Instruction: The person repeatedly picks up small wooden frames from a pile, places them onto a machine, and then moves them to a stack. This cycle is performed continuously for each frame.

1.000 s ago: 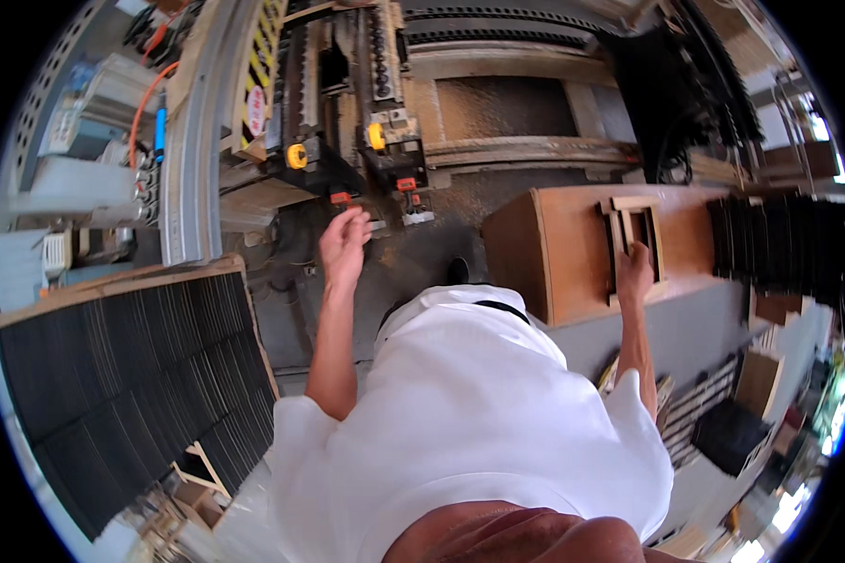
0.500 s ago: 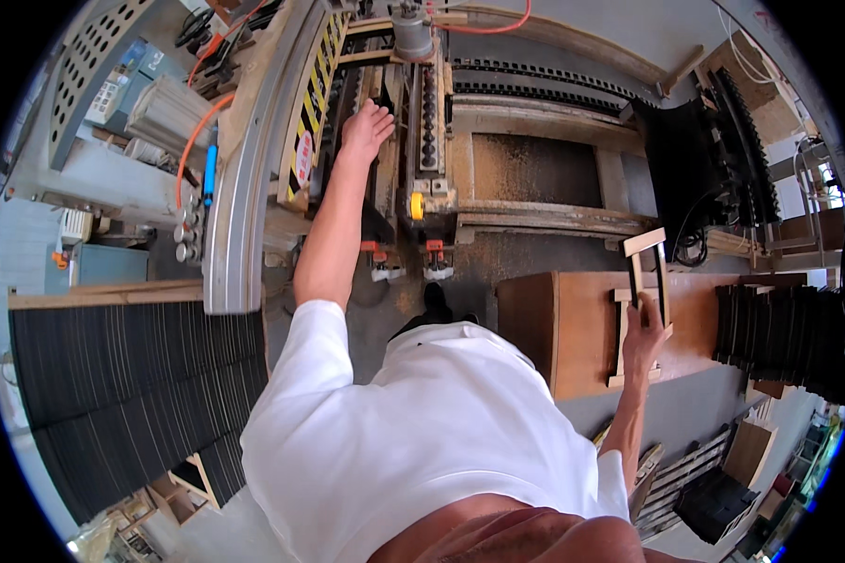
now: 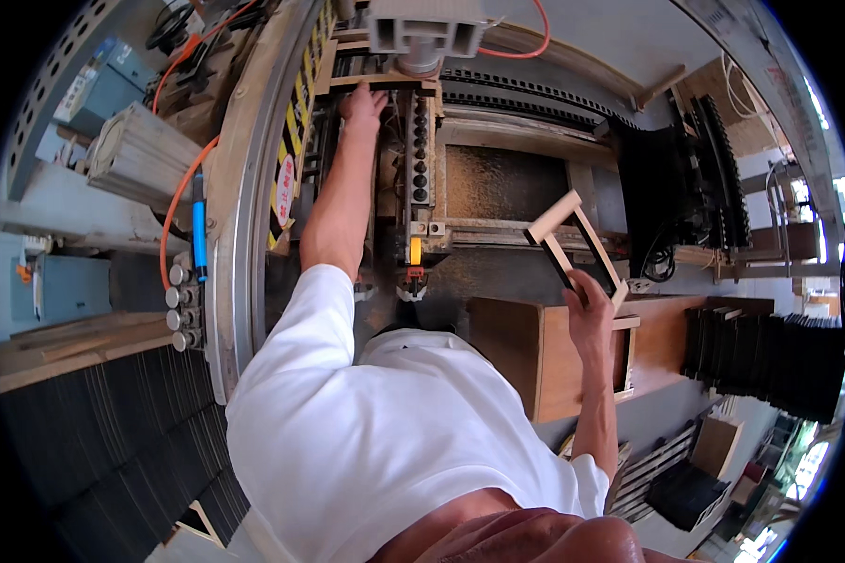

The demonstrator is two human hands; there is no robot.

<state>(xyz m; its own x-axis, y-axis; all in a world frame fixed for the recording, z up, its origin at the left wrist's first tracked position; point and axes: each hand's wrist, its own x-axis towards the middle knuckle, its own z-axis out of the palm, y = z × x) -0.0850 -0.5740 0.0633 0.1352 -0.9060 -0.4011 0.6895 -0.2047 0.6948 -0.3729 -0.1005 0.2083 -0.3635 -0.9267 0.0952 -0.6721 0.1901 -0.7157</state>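
Note:
My left hand [image 3: 361, 108] reaches into the machine, its fingers stretched out and apart. They touch or nearly touch the near edge of a wooden frame [image 3: 404, 85] with a black inner edge, lying across the machine's rails under a grey metal head [image 3: 424, 28]. My right hand [image 3: 591, 308] grips a second, rectangular wooden frame [image 3: 554, 218] by its near end and holds it up, tilted, between the machine and the brown cabinet. Below that wrist another wooden frame [image 3: 624, 324] rests on the cabinet top, partly hidden by my forearm.
A brown cabinet [image 3: 504, 347] stands at my right, with a stack of dark pieces [image 3: 756, 352] on its far end. A metal beam with a yellow-black striped strip [image 3: 300, 122] runs along the left. Sawdust covers the machine's bed [image 3: 498, 178]. Dark stacked strips [image 3: 113, 441] lie at lower left.
My right hand has lifted its frame off the cabinet area and swung it left toward the machine. My left hand has moved slightly forward to the frame under the grey head. My view has shifted.

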